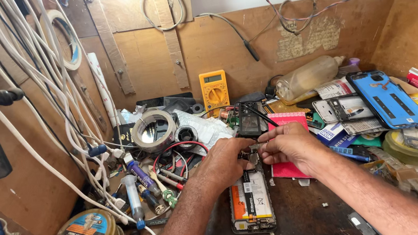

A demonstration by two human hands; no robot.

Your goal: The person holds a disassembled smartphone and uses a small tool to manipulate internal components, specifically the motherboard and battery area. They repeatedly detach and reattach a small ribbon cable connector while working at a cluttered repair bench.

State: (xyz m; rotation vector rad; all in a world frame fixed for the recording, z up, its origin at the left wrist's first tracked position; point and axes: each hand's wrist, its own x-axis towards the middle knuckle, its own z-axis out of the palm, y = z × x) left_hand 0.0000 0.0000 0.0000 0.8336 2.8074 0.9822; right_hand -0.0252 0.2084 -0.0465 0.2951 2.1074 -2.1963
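The left hand and right hand pinch a tiny metal part between narrow fingertips, right over the top of the open black phone with its white and orange battery. The phone lies flat under both hands, its long side running from the person toward the yellow meter beyond. I think the tiny part could slip and get lost among the red and black wires left of the hands.

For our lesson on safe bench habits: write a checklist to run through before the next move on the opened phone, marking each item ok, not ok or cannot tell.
1. Opened black phone with white-and-orange battery lies flat on the dark bench: ok.
2. Left hand steadies the phone's upper part: ok.
3. Right hand has its fingertips at the same spot: ok.
4. What the fingers pinch: cannot tell.
5. Bench around the phone free of clutter: not ok; red-and-black wires and syringes crowd the left.
6. Yellow multimeter stands propped against the back wall: ok.
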